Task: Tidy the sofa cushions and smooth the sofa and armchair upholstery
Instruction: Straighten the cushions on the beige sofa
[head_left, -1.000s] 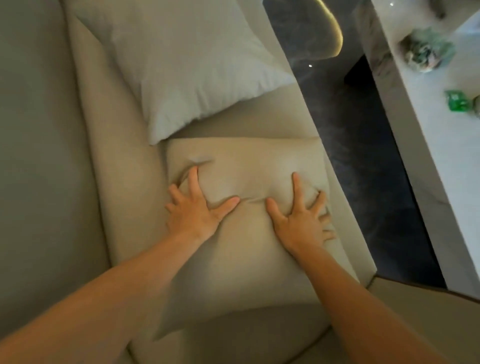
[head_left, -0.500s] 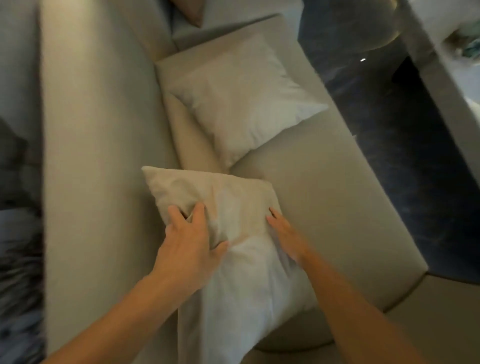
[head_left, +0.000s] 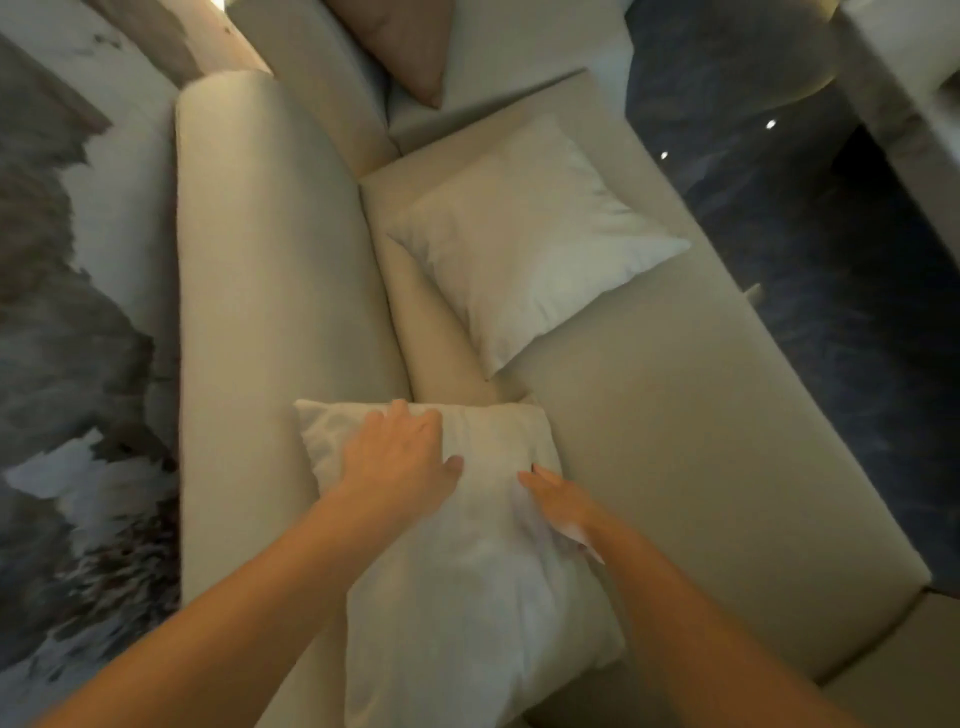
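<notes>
Both my hands are on the near cushion, which leans against the sofa backrest. My left hand lies flat over its upper part, fingers spread at the top edge. My right hand presses its right side. A second pale cushion lies tilted on the seat beyond, a brownish cushion farther back.

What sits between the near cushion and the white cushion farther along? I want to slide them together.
In the head view, only bare beige sofa seat separates the near cushion from the white cushion; nothing lies on it.
</notes>
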